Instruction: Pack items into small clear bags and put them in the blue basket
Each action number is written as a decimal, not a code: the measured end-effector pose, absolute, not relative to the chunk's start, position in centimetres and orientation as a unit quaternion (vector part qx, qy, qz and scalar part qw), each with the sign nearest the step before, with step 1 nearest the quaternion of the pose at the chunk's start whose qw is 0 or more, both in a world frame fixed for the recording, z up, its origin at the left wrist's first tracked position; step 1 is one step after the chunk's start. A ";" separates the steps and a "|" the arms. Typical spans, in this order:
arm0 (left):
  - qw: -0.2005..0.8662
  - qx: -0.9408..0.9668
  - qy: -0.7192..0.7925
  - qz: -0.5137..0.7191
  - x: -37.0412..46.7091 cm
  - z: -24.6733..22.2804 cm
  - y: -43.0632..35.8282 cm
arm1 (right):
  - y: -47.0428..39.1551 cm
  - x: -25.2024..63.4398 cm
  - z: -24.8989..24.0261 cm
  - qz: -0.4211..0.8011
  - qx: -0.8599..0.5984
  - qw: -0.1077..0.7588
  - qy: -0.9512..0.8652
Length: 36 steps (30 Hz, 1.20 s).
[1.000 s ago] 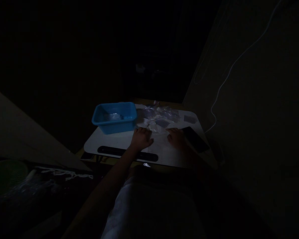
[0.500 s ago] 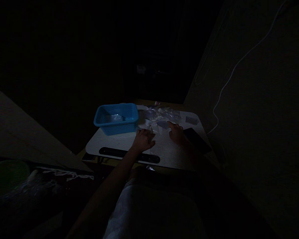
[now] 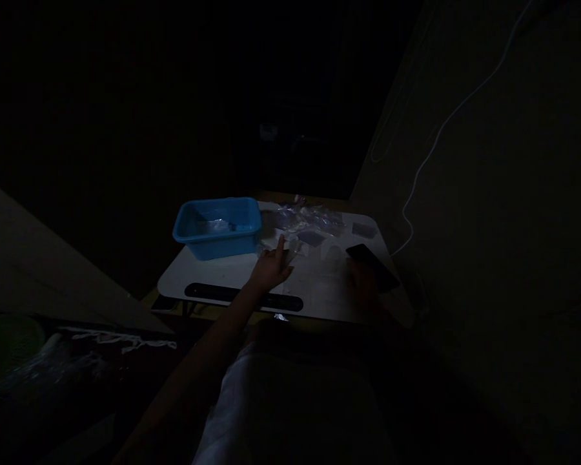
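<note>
My left hand [image 3: 270,268] is over the middle of the white table [image 3: 319,290], just right of the blue plastic basin [image 3: 223,244]. Its index finger stretches forward and its thumb stands apart, by a crumpled clear plastic piece [image 3: 297,246]. No held thing shows in it. My right hand [image 3: 363,283], dark and smeared by motion, is at the near left edge of a flat black rectangular object [image 3: 374,265]; whether it touches this is unclear. A greyish flat sheet [image 3: 310,238] and a faint pale piece [image 3: 332,251] lie between and beyond the hands.
Crumpled clear plastic wrap [image 3: 314,218] covers the far part of the tabletop. A small grey rectangle [image 3: 363,230] lies at the far right corner. A white cable [image 3: 428,155] hangs along the right wall. Low on the left stands a green basket [image 3: 12,342]. The room is very dark.
My right hand has drawn back and right, from the greyish sheet to the black object. My left index finger is now stretched forward. The whole view has shifted slightly.
</note>
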<state>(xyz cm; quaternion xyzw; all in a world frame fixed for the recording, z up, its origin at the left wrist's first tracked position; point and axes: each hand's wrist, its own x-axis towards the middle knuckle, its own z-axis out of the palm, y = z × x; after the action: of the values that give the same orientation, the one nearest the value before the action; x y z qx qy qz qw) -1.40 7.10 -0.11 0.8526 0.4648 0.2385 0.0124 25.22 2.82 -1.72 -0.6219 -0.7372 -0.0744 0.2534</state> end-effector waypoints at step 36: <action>-0.038 0.894 0.421 0.148 -1.4 0.2 7.1 | 2.8 18.2 0.9 -0.069 -0.530 0.173 -0.827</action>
<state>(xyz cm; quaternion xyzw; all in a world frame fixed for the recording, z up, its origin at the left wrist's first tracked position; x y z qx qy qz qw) -1.39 7.09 0.24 0.8941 0.4211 0.1479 -0.0382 18.25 2.77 0.93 -0.5303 -0.8271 -0.0688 0.1729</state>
